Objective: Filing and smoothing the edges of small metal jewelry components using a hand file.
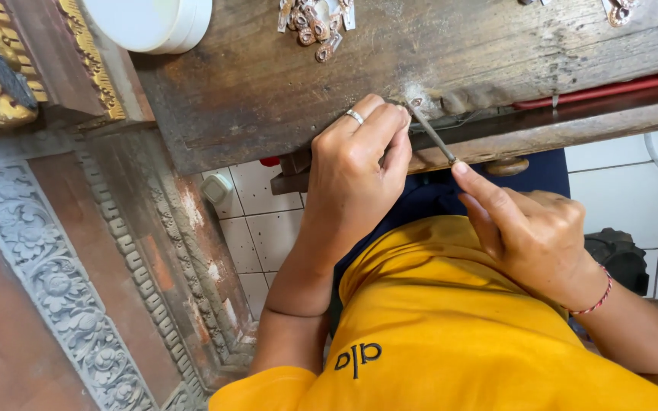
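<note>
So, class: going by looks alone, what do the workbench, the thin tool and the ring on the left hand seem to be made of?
Workbench: worn, unfinished wood, with visible grain, cracks and scuffs.
Thin tool: probably steel, a grey, dull metallic rod.
Ring on the left hand: likely silver or a similar pale metal, bright and shiny.

Honestly there wasn't much of that sort to see here. No packages, no signs, no screens anywhere in the head view. The only thing close to a label was the small dark printed mark on the front of the person's yellow shirt, low in the picture near the bottom edge, a few rounded dark characters on the plain yellow cloth. The white round tub at the far left corner of the wooden workbench showed no label on the side facing the camera.
</note>
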